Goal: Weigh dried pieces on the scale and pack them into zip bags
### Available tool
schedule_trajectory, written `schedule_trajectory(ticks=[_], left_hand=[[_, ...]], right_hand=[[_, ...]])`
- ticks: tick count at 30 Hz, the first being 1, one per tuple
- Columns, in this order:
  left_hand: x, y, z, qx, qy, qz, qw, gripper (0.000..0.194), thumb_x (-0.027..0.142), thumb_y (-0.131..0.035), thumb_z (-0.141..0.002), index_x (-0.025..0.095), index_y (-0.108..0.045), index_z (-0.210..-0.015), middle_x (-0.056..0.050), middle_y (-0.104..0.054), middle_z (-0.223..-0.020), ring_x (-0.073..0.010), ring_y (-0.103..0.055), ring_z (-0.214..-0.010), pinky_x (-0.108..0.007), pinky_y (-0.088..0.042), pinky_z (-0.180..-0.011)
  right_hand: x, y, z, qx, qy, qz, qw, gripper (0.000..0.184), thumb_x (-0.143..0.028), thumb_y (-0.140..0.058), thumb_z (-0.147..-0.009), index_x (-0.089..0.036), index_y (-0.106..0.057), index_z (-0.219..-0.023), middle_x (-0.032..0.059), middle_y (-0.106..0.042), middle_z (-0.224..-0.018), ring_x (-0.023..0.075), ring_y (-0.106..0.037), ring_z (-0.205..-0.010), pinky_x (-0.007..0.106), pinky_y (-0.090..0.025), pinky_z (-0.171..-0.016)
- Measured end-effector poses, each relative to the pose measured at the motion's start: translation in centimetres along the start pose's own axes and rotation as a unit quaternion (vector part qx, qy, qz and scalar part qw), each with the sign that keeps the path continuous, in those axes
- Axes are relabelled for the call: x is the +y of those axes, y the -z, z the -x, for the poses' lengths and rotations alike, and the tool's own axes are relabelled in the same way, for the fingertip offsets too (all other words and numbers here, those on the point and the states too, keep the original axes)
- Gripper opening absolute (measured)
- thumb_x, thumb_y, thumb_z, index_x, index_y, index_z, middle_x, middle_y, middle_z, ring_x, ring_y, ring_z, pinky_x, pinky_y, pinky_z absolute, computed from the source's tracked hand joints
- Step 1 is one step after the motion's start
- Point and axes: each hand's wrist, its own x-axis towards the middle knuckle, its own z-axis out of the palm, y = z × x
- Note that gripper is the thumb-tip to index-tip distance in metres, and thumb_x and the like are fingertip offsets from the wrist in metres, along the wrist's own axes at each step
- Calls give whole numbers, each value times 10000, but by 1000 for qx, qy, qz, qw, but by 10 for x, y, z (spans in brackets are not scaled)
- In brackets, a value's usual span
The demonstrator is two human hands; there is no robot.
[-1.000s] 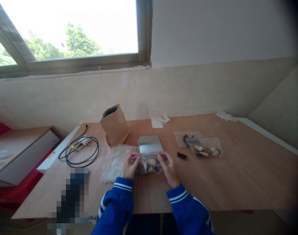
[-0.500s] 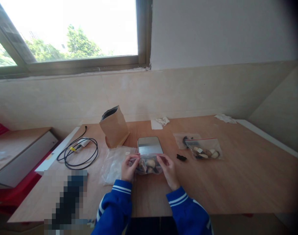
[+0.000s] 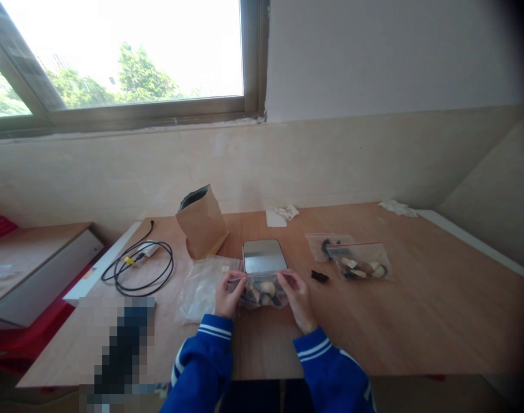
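A clear zip bag with pale, brown and dark dried pieces inside is stretched between my hands, just in front of a flat scale with a shiny top. My left hand pinches the bag's upper left corner between thumb and fingers. At the upper right corner, my right hand grips the same top edge. Clear plastic bags lie flat beside my left hand. To the right of my right hand rests a small dark piece.
Another filled zip bag overlaps a bag with dark pieces on the right. A brown paper pouch stands open at the back. Coiled black cable lies left, above a blurred-out dark object. Crumpled tissue sits by the wall.
Both hands keep their hold on the zip bag's top edge and have barely moved. The view has shifted very slightly.
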Motion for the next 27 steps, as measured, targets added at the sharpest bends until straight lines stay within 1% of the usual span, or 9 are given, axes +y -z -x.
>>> schedule_trajectory(ticks=[2,5,8,13,19,23,25,27], left_hand=[[2,0,-1,-13,3,22,1000,278,422,-666,-754,152,-646,-818,-35,-665,-793,-164,-609,-742,-264,-469,-686],[2,-1,-1,-32,1,32,999,283,416,-675,-745,154,-649,-850,-36,-667,-822,-167,-613,-761,-268,-470,-705],[0,-2,-2,-51,5,18,999,273,407,-674,-749,150,-658,-838,-43,-669,-830,-173,-615,-772,-279,-471,-722],[-4,-2,-2,-41,6,2,999,268,409,-674,-752,148,-669,-815,-44,-668,-808,-173,-612,-759,-283,-469,-724],[-3,-1,-2,-19,1,-10,1000,259,404,-693,-732,149,-688,-781,-54,-668,-809,-177,-606,-766,-283,-462,-724],[0,-3,-1,-20,23,13,999,265,401,-711,-712,144,-690,-777,-50,-662,-783,-174,-598,-746,-277,-460,-691],[1,-4,-1,-29,38,35,998,268,398,-716,-708,139,-687,-770,-47,-657,-764,-166,-591,-727,-274,-458,-676],[2,-4,-1,-37,49,63,996,272,398,-717,-707,135,-680,-767,-40,-650,-745,-155,-582,-703,-268,-456,-660]], right_hand=[[-1,1,1,-15,-18,-16,1000,320,-485,-678,-747,-188,-667,-866,57,-706,-848,224,-654,-821,325,-535,-698],[-1,2,1,-47,-41,-40,997,341,-489,-684,-745,-191,-661,-908,57,-708,-900,233,-657,-858,344,-532,-754],[1,2,0,-62,-46,-30,997,343,-482,-704,-730,-184,-661,-895,50,-708,-871,227,-660,-842,344,-523,-776],[0,-1,1,-37,-29,0,999,342,-496,-705,-718,-173,-677,-828,54,-711,-816,220,-665,-806,338,-530,-754],[0,-2,0,-22,-2,28,999,297,-464,-695,-733,-178,-697,-814,58,-714,-808,214,-660,-795,353,-532,-758],[1,-1,0,-12,4,31,999,282,-454,-693,-737,-180,-690,-805,54,-705,-798,206,-655,-777,347,-532,-745],[0,-1,0,-10,4,26,1000,288,-459,-698,-731,-180,-682,-800,55,-705,-807,208,-657,-783,344,-532,-745],[-1,-1,0,-15,-7,7,1000,308,-456,-712,-722,-183,-674,-859,54,-709,-838,210,-662,-795,342,-532,-746]])
